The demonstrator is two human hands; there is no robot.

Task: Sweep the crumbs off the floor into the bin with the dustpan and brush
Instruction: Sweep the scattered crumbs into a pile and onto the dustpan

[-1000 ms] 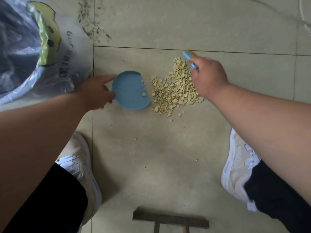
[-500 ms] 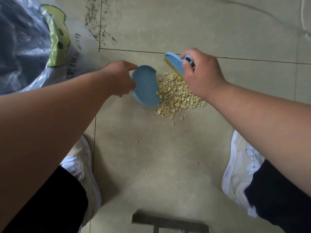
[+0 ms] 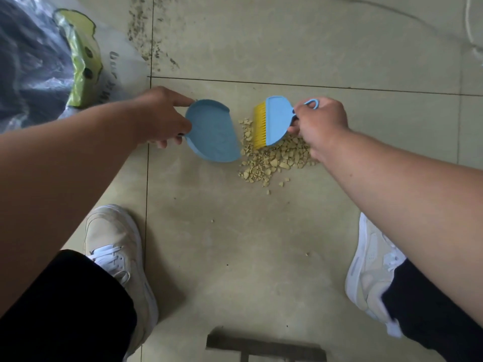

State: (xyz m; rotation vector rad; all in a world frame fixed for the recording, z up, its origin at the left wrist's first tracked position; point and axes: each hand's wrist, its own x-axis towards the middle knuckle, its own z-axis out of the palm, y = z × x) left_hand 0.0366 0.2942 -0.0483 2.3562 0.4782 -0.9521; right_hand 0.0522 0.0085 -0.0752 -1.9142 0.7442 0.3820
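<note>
A: What changed just now?

B: Brush came up and rolled over. A second back it was low behind the crumbs, barely showing past the right hand. Now it's lifted over the far side of the pile, yellow bristles pointing at the dustpan.

A: And the pan?

B: Moved in too. It sat apart from the pile a second ago with a few crumbs in it; now its open lip is right at the pile's left edge, tilted, and it looks bare inside.

A: Grip?

B: Left hand fingers curled round the pan's back rim, index stretched along the top. Right fingers wrapped tight on the brush handle, loop sticking out above the knuckles.

A: So for the task?

B: Set-up for a stroke, I'd say. Pile's whole, on the floor tile just this side of the far grout line. Nothing's in the bin yet, as far as I can see.

A: Bin where?

B: Far left, the bin with a clear plastic liner, green print on it. Near the pan hand.

A: Floor, room?

B: Beige glazed tiles, smooth, should sweep easily. Dark specks by the grout junction past the bin. A few stray crumbs nearer the feet. White sneakers either side, person squatting. Dark wooden piece at the near edge, can't tell what.
</note>
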